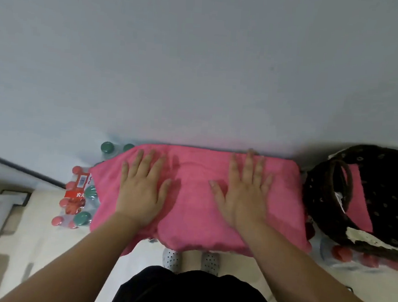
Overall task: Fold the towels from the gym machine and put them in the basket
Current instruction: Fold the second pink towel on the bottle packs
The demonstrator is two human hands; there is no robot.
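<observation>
The grey wall (200, 56) fills the top of the view. A big pink towel (189, 211) lies flat right up against it. The towel rests on top of packs of water bottles (78, 199) with red and green caps, which peek out on the left side.

Just beside the towel, on the right, sits a dark woven basket (317, 197) with a handle. Another pink towel (359, 204) lies inside it. The basket sits on more bottles with red caps.

The left hand (140, 194) and the right hand (244, 198) both press flat on the big towel. Their fingers are straight and spread apart, holding nothing.

Down low, two white dotted shoes (171, 259) stand on the pale floor.
</observation>
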